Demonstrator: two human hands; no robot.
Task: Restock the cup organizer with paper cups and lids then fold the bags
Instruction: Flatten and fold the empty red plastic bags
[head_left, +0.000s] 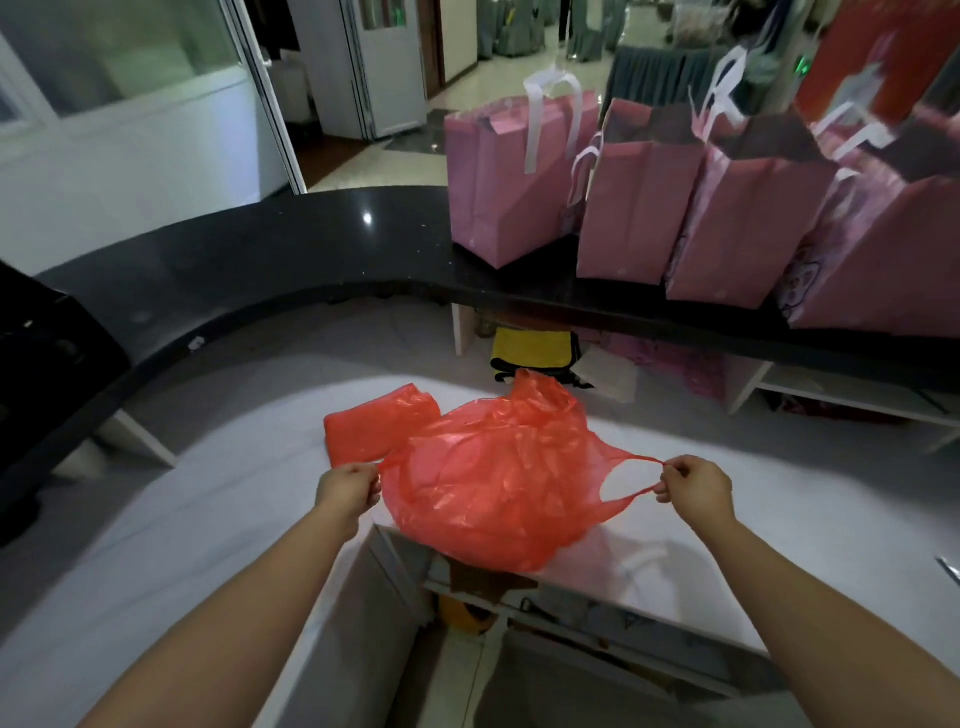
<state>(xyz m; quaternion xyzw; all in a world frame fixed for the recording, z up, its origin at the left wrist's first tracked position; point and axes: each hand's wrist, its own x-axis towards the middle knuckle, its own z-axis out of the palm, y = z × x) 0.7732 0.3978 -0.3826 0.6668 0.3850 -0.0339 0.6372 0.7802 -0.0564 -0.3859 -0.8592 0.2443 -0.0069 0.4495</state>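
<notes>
A crumpled red plastic bag (498, 478) is stretched above the white counter (218, 509), its body puffed up between my hands. My left hand (349, 491) pinches the bag's left handle. My right hand (693, 486) pinches the right handle loop, pulled taut. Behind the bag's left side a second red bag (374, 428) lies folded flat on the counter. No cup organizer, cups or lids are in view.
A curved black upper counter (291, 249) runs behind, carrying several pink paper gift bags (639, 208) with white handles at the right. A yellow and black item (535, 353) sits under it. The white counter's inner edge drops off just below the bag.
</notes>
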